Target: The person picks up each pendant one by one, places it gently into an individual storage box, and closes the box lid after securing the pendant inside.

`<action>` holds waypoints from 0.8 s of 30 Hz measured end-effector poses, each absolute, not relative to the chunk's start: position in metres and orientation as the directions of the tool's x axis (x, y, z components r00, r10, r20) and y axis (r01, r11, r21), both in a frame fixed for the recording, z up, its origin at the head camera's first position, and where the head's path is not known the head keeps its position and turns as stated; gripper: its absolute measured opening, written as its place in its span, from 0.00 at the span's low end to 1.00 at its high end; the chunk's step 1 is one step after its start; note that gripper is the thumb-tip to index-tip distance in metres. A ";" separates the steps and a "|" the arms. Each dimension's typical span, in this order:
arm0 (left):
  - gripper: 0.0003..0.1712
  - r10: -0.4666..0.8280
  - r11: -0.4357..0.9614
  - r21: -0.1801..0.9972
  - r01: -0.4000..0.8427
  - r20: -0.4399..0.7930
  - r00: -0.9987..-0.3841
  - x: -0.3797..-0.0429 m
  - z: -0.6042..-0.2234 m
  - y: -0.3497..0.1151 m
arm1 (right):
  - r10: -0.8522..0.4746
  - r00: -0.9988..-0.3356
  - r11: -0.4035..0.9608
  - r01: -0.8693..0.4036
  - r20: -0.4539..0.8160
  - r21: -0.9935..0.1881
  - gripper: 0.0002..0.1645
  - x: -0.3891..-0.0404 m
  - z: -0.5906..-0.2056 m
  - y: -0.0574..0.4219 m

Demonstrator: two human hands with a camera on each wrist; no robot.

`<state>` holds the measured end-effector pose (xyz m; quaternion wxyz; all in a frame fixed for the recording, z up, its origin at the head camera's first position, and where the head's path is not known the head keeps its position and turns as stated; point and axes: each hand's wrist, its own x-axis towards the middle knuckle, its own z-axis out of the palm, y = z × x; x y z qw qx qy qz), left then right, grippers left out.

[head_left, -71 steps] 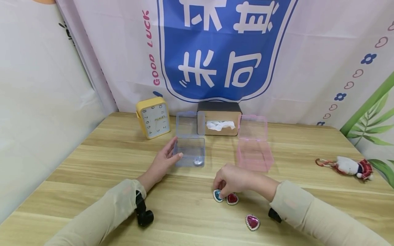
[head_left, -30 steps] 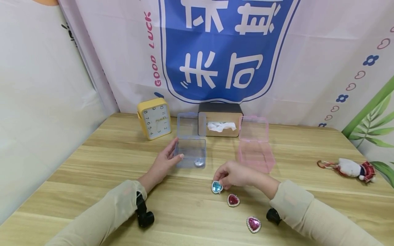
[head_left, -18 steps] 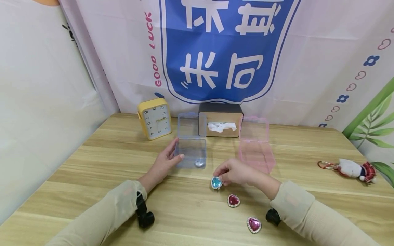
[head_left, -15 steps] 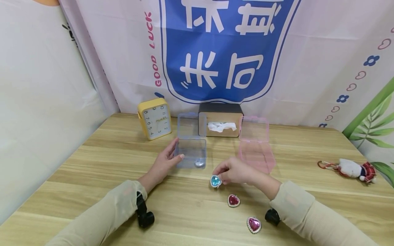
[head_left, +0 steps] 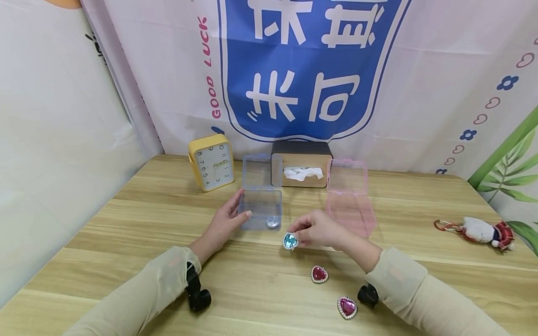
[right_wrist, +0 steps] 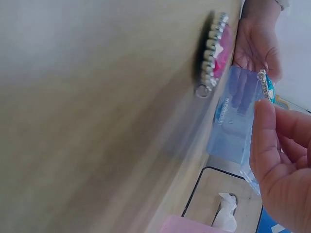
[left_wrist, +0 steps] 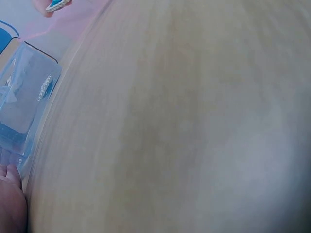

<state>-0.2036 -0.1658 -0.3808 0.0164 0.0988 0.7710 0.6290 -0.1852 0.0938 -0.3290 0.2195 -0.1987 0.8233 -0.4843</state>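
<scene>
My right hand [head_left: 321, 229] pinches a blue heart-shaped gem pendant [head_left: 290, 241] with a pearly rim, held up off the tabletop. In the right wrist view, thumb and finger grip the pendant [right_wrist: 266, 86] by its edge. My left hand [head_left: 221, 224] rests with extended fingers against the left side of a clear blue plastic box [head_left: 260, 200], its lid standing up. Inside that box, at the front right corner, lies a clear gem pendant [head_left: 272, 223]. A red heart pendant [head_left: 319, 274] and a pink one [head_left: 347, 307] lie on the wood near my right wrist.
To the right stands a clear pink box [head_left: 352, 215] with its lid raised. Behind the boxes are a tissue box [head_left: 301, 161] and a yellow clock [head_left: 211, 162]. A plush keychain [head_left: 477, 229] lies at the far right of the wooden table [head_left: 138, 214].
My right hand has picked the blue pendant up from beside the red one and carried it up and left, closer to the blue box. The left hand has stayed at the box.
</scene>
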 end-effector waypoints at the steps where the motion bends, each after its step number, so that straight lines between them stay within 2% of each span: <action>1: 0.42 0.173 0.186 0.974 0.132 0.100 -0.980 -0.204 -0.381 -0.166 | -0.539 -0.826 0.447 -0.115 -0.164 -0.887 0.10 -0.186 -0.328 0.094; 9: 0.42 0.174 0.183 0.974 0.135 0.103 -0.979 -0.204 -0.380 -0.166 | -0.531 -0.837 0.377 -0.093 -0.133 -0.921 0.11 -0.191 -0.322 0.091; 24: 0.42 0.173 0.185 0.975 0.126 0.094 -0.980 -0.202 -0.379 -0.166 | -0.434 -0.891 0.293 -0.001 -0.133 -0.956 0.12 -0.195 -0.320 0.080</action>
